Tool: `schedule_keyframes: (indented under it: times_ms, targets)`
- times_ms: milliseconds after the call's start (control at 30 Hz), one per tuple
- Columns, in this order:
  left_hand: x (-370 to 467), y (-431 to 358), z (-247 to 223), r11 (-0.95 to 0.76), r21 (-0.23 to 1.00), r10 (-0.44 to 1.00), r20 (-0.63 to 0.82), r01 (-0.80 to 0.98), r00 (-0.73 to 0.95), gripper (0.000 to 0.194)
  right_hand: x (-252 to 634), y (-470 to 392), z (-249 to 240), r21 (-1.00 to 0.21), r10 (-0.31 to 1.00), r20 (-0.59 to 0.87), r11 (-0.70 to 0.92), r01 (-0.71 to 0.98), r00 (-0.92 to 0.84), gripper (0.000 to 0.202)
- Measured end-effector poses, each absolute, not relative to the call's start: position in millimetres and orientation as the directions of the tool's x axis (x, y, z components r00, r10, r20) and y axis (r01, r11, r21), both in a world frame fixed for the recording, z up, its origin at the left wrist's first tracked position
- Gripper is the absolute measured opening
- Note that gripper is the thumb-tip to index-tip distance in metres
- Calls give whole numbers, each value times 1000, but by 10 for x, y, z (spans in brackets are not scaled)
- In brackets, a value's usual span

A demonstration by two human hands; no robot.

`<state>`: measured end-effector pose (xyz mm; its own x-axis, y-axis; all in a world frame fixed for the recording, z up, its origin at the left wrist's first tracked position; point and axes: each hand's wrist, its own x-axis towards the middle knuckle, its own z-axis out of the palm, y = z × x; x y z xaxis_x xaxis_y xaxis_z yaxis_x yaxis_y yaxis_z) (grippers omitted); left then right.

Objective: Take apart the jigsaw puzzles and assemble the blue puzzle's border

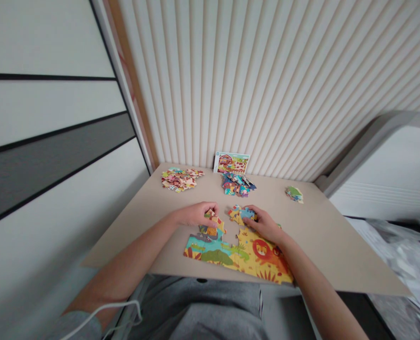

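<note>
A partly joined jigsaw puzzle (pixel 231 252) lies near the table's front edge, with a lion, yellow ground and a green-blue pond on it. At its upper left, my left hand (pixel 197 215) is closed, thumb and fingers around a puzzle piece (pixel 212 229) with orange and yellow colours. My right hand (pixel 266 225) pinches a blue and yellow puzzle piece (pixel 247 214) just above the puzzle's upper edge. Touching or close beside that piece are more yellow and red pieces (pixel 234 213). Part of the puzzle's right side is hidden by my right forearm.
Behind the puzzle stand a pile of red and cream pieces (pixel 181 179), a dark blue pile (pixel 237 184) and a small green pile (pixel 295 193). A picture card (pixel 231 163) with a barn and cow leans against the ribbed wall (pixel 210 85). A white cable (pixel 114 306) crosses my left arm.
</note>
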<state>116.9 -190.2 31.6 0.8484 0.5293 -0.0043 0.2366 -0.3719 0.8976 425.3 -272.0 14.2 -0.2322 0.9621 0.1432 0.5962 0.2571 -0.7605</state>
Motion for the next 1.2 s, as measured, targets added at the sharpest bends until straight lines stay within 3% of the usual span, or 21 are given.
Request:
schedule_keyframes:
  times_ms: [233, 467, 600, 733, 933, 1067, 1200]
  targets:
    - [1185, -1887, 309, -315, 925, 708, 79, 214, 702, 38, 4271, -2697, 113, -759, 959, 185, 278, 589, -214, 38]
    - [1251, -1784, 234, -346, 917, 898, 262, 198, 353, 31, 4272, -2669, 78, -761, 959, 239, 283, 583, -154, 36]
    - [1301, -1810, 222, -346, 923, 887, 264, 168, 378, 32, 4269, -2657, 79, -765, 955, 264, 291, 574, -134, 35]
    - [1291, -1856, 265, -329, 936, 850, 236, 125, 471, 44, 4278, -2665, 79, -788, 959, 263, 275, 551, -103, 35]
    - [1188, -1870, 376, -364, 911, 770, 179, 192, 613, 46, 4270, -2689, 70, -830, 968, 238, 245, 501, -78, 37]
    - [1212, -1834, 328, -346, 912, 823, 182, 220, 538, 42, 4247, -2694, 68, -858, 974, 205, 226, 460, -97, 40]
    - [1307, -1800, 190, -331, 916, 887, 220, 227, 407, 41, 4227, -2689, 58, -944, 987, 116, 143, 298, -107, 46]
